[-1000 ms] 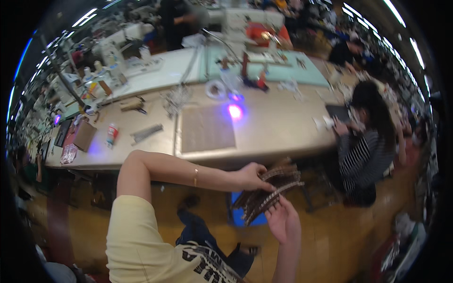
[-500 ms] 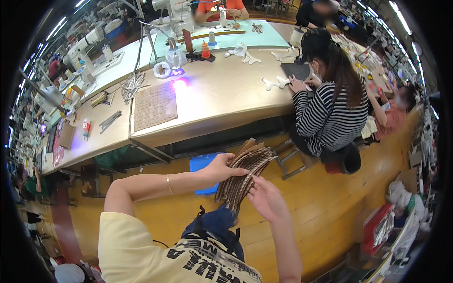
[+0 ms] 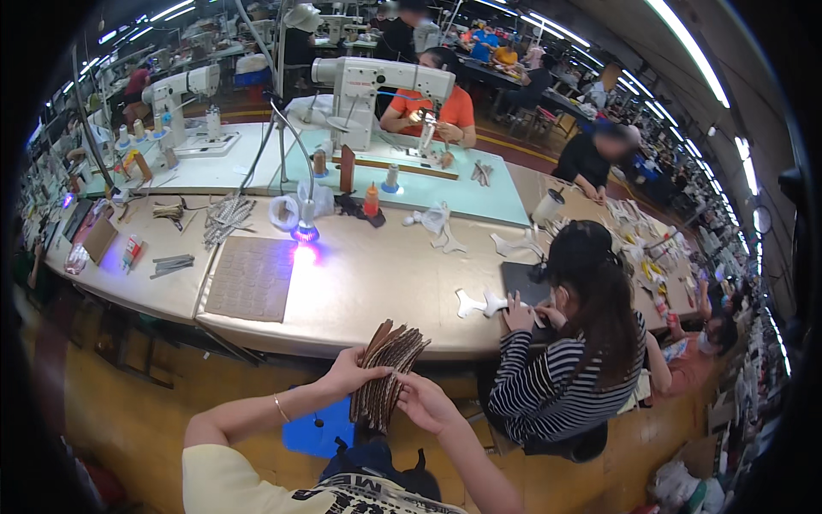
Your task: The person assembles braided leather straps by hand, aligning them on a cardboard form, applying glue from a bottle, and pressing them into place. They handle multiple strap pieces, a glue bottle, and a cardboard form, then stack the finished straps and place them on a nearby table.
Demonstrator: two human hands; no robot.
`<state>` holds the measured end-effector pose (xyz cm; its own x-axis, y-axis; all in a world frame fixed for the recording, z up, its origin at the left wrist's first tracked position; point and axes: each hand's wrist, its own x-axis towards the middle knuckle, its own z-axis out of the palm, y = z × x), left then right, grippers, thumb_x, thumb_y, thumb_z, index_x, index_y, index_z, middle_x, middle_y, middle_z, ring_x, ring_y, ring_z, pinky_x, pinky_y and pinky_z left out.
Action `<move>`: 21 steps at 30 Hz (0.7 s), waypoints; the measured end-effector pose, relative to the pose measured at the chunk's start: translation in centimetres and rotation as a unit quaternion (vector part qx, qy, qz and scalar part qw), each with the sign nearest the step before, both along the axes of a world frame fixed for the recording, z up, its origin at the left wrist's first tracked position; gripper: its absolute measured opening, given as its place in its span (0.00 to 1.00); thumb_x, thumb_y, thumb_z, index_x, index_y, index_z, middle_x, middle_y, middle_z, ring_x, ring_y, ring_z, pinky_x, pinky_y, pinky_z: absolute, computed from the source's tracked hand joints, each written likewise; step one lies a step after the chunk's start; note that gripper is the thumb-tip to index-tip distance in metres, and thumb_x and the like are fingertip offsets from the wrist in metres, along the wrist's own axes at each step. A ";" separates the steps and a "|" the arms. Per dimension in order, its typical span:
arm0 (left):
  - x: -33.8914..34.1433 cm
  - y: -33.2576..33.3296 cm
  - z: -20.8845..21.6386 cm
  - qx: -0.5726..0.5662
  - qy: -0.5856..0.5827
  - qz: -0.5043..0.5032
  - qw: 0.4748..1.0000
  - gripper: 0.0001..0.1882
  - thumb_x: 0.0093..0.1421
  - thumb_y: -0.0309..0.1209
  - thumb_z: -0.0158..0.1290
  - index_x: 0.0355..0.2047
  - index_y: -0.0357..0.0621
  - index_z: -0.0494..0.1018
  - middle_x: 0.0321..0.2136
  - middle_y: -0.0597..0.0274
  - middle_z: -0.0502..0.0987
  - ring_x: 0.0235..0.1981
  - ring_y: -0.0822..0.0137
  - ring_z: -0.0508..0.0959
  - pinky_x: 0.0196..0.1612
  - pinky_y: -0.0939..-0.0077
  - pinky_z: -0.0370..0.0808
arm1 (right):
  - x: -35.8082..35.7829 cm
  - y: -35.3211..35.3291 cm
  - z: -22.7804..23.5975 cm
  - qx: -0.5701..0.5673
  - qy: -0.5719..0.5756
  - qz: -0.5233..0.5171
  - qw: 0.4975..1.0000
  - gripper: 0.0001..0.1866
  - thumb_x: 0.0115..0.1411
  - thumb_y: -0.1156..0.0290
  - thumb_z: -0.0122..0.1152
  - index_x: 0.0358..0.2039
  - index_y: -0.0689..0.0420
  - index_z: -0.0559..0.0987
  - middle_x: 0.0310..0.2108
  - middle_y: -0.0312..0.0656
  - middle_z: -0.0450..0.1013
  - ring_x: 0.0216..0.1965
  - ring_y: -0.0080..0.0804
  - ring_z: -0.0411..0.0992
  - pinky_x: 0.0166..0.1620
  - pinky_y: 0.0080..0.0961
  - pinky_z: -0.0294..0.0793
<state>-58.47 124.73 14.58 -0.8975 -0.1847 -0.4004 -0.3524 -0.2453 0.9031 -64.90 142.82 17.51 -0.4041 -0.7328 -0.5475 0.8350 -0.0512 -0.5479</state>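
Observation:
In front of my body I hold a fanned bundle of brown textured strips (image 3: pixel 374 401), likely leather or fabric, with light speckled edges. My left hand (image 3: pixel 349 372) grips it from the left side, its thumb lying across the front. At the right edge of the bundle, my right hand (image 3: pixel 428 404) pinches the strips with thumb and fingertips close to my left thumb. Whether a single strip is singled out there is too small to tell.
Ahead stands a tan-covered table (image 3: pixel 377 283) carrying a brown panel of scale-like pieces (image 3: pixel 250 280) and a lit lamp (image 3: pixel 305 231). A person in a striped top (image 3: pixel 565 368) sits at right, handling white pieces (image 3: pixel 481 303). Beyond is a sewing machine (image 3: pixel 364 94); below, a blue stool (image 3: pixel 318 427).
My view has tilted up, showing more of the workshop beyond the table. The bundle and both hands appear lower and further left in view; both hands remain on it.

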 end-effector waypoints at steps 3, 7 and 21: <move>-0.9 -1.4 1.0 -0.030 -0.005 0.059 0.998 0.22 0.56 0.26 0.64 0.48 0.29 0.71 0.38 0.57 0.79 0.36 0.73 0.79 0.40 0.78 0.78 | -2.6 -2.1 0.2 -0.014 0.023 0.049 0.998 0.09 0.68 0.69 0.52 0.46 0.53 0.74 0.44 0.34 0.75 0.45 0.23 0.72 0.51 0.26 0.69; -0.7 -3.1 2.2 -0.012 -0.025 0.148 0.989 0.21 0.57 0.25 0.62 0.48 0.28 0.70 0.39 0.55 0.79 0.37 0.71 0.80 0.41 0.77 0.79 | -5.2 -5.7 -0.5 -0.031 0.006 0.124 0.992 0.11 0.67 0.65 0.56 0.47 0.55 0.74 0.43 0.34 0.76 0.42 0.21 0.73 0.48 0.20 0.69; -15.7 -5.9 1.1 -0.191 -0.059 0.247 0.948 0.31 0.49 0.36 0.69 0.48 0.29 0.71 0.37 0.50 0.80 0.37 0.66 0.80 0.41 0.73 0.78 | -21.5 -10.3 -1.3 -0.074 0.003 0.160 0.984 0.14 0.65 0.70 0.55 0.50 0.57 0.72 0.42 0.34 0.75 0.39 0.19 0.73 0.48 0.23 0.72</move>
<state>-74.12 118.86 15.71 -0.6169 -0.7227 -0.3117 -0.3834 -0.0699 0.9209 -86.44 132.51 16.17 -0.1413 -0.8948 -0.4234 0.8185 0.1350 -0.5584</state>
